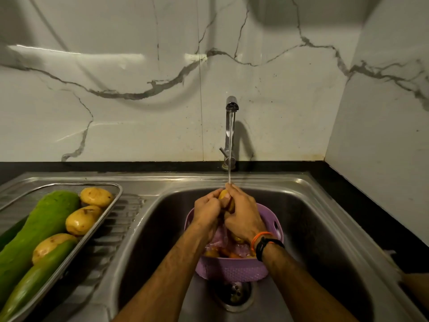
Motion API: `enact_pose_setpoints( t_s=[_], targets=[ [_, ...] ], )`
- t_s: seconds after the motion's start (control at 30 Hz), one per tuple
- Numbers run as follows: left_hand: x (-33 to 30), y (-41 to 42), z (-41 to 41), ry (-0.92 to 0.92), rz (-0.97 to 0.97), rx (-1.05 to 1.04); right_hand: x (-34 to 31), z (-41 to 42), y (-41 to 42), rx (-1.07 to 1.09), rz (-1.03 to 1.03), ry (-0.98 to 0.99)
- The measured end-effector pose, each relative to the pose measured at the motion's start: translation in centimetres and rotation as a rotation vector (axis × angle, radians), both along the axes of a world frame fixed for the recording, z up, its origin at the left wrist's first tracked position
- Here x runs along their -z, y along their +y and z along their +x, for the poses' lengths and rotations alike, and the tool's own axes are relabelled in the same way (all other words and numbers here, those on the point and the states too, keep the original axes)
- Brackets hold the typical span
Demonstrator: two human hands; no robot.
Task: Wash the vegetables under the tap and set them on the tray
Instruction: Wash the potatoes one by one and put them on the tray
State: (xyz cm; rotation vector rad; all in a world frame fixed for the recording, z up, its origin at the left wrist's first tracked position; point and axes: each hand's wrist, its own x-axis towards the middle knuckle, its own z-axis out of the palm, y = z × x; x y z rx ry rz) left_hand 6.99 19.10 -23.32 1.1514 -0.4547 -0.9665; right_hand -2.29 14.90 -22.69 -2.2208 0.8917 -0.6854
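Both the left hand and the right hand gripped one potato under the tap. The potato was probably firm, wet and slippery, so a full wraparound hold suited it.

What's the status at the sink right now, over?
Left hand and right hand both grip a potato under the running tap, above the purple colander. Tray holds three potatoes, two gourds. Nothing in the way.

1. Both hands, left hand and right hand, grip a potato under the running tap, above a purple colander.
2. Three potatoes and green gourds lie on the steel tray.
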Motion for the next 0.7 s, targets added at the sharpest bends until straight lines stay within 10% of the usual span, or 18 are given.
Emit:
enact_pose_setpoints(
  t_s=[0.7],
  targets=[
    [-0.9,0.3,-0.8,0.012,-0.02,-0.104,-0.5,-0.4,0.2,0.075,-0.079,-0.159]
  ],
)
